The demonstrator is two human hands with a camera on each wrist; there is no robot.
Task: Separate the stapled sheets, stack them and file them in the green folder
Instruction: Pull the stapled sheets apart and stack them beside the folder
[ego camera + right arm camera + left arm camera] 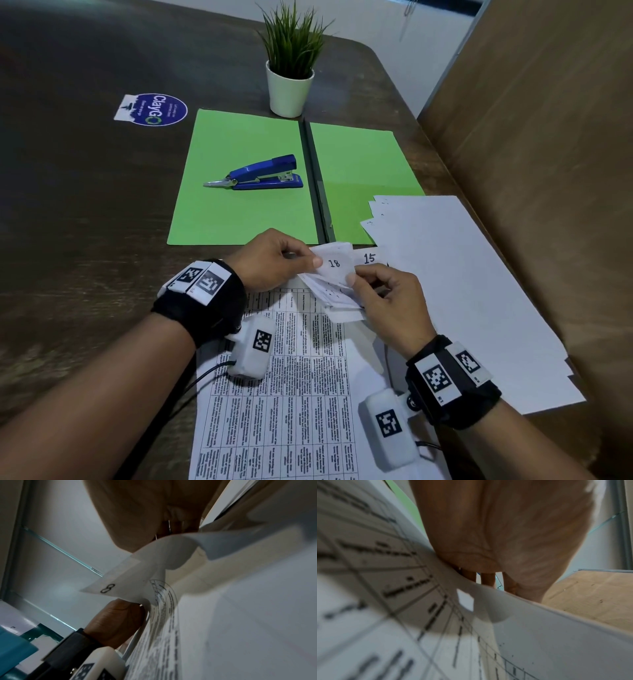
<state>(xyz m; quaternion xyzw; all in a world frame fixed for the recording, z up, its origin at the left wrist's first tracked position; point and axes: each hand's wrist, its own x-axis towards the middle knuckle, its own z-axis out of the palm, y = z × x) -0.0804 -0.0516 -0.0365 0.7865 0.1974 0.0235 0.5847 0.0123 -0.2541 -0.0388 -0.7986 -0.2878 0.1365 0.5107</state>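
Note:
A bundle of printed sheets (274,394) lies near me on the table, its far corner bent upward. The folded-back corner (334,263) is marked 18. My left hand (274,262) pinches that corner from the left; my right hand (383,291) pinches the corners below it from the right. Behind the corner, a sheet marked 15 (369,258) lies flat. The green folder (239,178) lies open further back. In the left wrist view the palm (505,534) covers the bent paper (488,601). The right wrist view shows the lifted corner (120,582) under my right hand (137,520).
A blue stapler (260,173) with a staple remover at its tail rests on the folder's left half. Loose blank sheets (462,291) are fanned at the right, partly over the folder. A potted plant (291,68) stands behind the folder. A brown partition (548,171) borders the right.

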